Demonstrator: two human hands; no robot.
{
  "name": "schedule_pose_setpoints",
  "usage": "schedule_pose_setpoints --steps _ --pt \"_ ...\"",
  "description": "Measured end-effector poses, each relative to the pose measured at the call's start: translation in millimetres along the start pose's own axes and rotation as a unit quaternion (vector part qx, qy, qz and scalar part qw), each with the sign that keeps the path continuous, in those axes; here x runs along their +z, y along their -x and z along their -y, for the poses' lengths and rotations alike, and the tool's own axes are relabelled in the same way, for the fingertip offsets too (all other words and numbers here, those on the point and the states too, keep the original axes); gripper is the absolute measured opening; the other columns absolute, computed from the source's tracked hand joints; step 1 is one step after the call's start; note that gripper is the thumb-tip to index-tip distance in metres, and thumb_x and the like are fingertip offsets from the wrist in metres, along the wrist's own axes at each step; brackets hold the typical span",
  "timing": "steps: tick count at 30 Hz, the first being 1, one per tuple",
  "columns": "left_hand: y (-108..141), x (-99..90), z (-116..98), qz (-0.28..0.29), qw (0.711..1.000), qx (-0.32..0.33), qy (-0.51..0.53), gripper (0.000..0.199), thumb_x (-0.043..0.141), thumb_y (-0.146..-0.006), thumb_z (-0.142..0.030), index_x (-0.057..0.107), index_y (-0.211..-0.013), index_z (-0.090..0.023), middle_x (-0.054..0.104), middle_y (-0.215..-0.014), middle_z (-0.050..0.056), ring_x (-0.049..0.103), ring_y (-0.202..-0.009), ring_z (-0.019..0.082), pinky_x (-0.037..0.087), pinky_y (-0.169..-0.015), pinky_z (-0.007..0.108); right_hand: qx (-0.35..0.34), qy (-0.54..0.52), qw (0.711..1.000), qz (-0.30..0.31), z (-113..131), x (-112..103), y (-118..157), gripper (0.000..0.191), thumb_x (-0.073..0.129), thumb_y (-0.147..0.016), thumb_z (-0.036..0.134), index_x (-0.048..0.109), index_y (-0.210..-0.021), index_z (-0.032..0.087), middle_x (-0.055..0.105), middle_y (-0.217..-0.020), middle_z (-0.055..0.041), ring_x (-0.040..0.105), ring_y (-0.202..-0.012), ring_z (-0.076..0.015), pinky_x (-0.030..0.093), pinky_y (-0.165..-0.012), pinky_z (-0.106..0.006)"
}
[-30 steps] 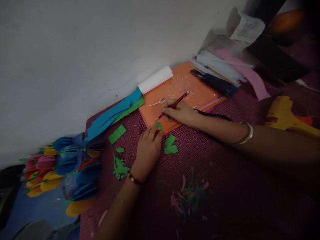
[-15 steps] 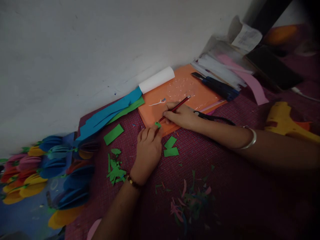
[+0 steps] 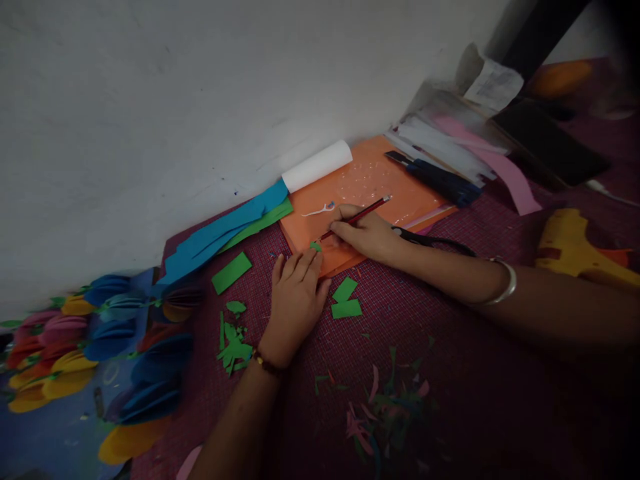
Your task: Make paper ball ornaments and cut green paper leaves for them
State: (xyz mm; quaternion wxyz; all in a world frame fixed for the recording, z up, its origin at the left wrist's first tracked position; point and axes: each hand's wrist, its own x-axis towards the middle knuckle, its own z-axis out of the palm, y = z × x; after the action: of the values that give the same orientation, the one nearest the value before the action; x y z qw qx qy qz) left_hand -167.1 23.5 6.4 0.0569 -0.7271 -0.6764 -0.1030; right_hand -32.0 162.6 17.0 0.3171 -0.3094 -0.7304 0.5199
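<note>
My right hand (image 3: 367,235) is closed around a red and black pencil (image 3: 367,210). The pencil slants, its lower tip close to a small green paper piece (image 3: 315,246) on the orange sheet (image 3: 327,230). My left hand (image 3: 296,293) lies flat, fingertips at the edge of that piece and thumb spread to the side. Whether the pencil tip touches the paper I cannot tell. To the right of my left hand are two green paper rectangles (image 3: 346,309), and a larger green rectangle (image 3: 231,273) lies to its left.
Green scraps (image 3: 235,347) and mixed paper trimmings (image 3: 390,407) litter the cloth. Blue strips (image 3: 225,230) and a white roll (image 3: 317,165) lie along the wall. A cutter knife (image 3: 435,177), scissors (image 3: 435,241) and a yellow glue gun (image 3: 565,243) are right. Folded paper shapes (image 3: 110,340) stand left.
My left thumb has moved away from the fingers, down and right. The pencil is still in my right hand, its tip slightly farther from the left fingers. The whole view has shifted slightly.
</note>
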Motion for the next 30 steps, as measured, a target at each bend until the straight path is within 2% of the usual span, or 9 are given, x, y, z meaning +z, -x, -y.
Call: schedule_pose_setpoints --steps 3,7,14,23,30 --pt "-1.5 1.1 1.4 -0.003 1.0 -0.003 0.006 0.045 0.049 -0.092 -0.037 0.052 -0.132 -0.017 0.056 -0.138 0.009 0.048 -0.126 0.028 0.025 -0.114 0.053 -0.02 -0.001 1.0 -0.001 -1.5 1.3 -2.8 0.013 0.049 -0.083 0.022 0.051 -0.07 0.019 0.056 -0.064 0.0009 0.051 -0.059 -0.0117 0.041 -0.059 -0.026" --pt "-1.4 2.5 2.0 -0.008 1.0 -0.01 -0.003 0.046 0.052 -0.09 -0.038 0.053 -0.132 -0.018 0.053 -0.14 0.011 0.045 -0.128 0.03 0.025 -0.113 0.055 -0.022 0.011 0.999 0.027 -2.7 2.8 -4.7 0.008 0.05 -0.081 0.021 0.052 -0.074 0.018 0.059 -0.07 0.0 0.052 -0.063 -0.0119 0.042 -0.06 -0.025" --pt "-1.3 1.1 0.4 -0.003 1.0 -0.005 0.002 0.046 0.051 -0.091 -0.037 0.053 -0.132 -0.017 0.059 -0.132 0.011 0.048 -0.124 0.029 0.024 -0.114 0.055 -0.024 0.028 0.999 0.013 -4.8 4.4 -3.2 0.011 0.05 -0.083 0.023 0.053 -0.073 0.018 0.058 -0.069 0.0007 0.051 -0.062 -0.0115 0.039 -0.058 -0.025" --pt "-1.5 1.8 0.4 -0.005 1.0 -0.001 0.007 0.045 0.05 -0.091 -0.037 0.053 -0.132 -0.017 0.059 -0.132 0.011 0.049 -0.122 0.03 0.023 -0.113 0.056 -0.031 0.095 0.995 0.011 -2.1 4.9 -5.1 0.013 0.05 -0.083 0.018 0.054 -0.071 0.018 0.059 -0.073 -0.0012 0.053 -0.068 -0.0133 0.039 -0.062 -0.027" --pt "-1.9 0.5 1.0 -0.005 1.0 0.004 0.005 0.045 0.051 -0.091 -0.038 0.054 -0.13 -0.016 0.06 -0.132 0.011 0.051 -0.122 0.029 0.024 -0.114 0.055 -0.034 0.077 0.996 0.007 -4.6 5.9 -5.9 0.011 0.05 -0.083 0.018 0.053 -0.072 0.019 0.059 -0.071 -0.0007 0.053 -0.065 -0.0132 0.039 -0.061 -0.027"
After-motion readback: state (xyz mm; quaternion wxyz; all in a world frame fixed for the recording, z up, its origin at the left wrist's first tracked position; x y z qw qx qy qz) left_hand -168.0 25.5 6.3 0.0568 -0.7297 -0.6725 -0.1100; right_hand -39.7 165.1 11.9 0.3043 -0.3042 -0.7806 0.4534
